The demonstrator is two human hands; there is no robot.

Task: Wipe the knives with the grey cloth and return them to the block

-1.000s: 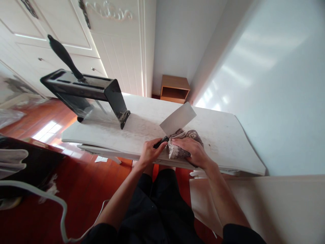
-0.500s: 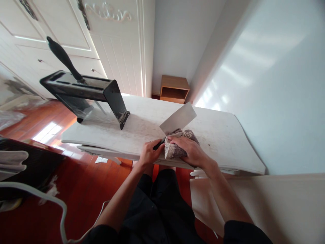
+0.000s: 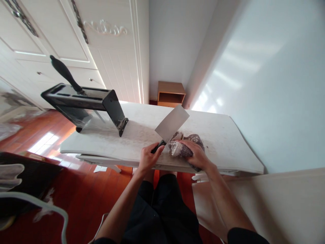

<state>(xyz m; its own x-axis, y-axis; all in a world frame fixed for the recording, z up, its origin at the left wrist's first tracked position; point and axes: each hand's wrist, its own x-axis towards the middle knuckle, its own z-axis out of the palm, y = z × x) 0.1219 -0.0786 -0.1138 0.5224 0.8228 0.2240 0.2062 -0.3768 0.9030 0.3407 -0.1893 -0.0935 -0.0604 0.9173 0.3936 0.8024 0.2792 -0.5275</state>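
My left hand point(image 3: 149, 156) is closed round the black handle of a cleaver point(image 3: 172, 122), whose broad grey blade points away from me over the table. A patterned brown-and-white cloth point(image 3: 181, 148) is bunched in my right hand point(image 3: 196, 154), at the lower right of the blade. The cloth lies close against the blade's near edge; whether they touch I cannot tell. Some of my right fingers are hidden by the cloth. To the left on the table stands a black knife holder point(image 3: 83, 96) with a black-handled tool point(image 3: 64, 73) upright in one slot.
Beneath my hands is a long white table point(image 3: 142, 118), with a glossy pale wall panel on its right. Behind it stand a white cabinet point(image 3: 114, 64) and a small wooden box shelf point(image 3: 170, 88). A white cable point(image 3: 38, 200) curves at the lower left.
The cloth in my right hand has moved off the handle end toward the right, baring more of the cleaver's handle and lower blade. My view has also shifted slightly.
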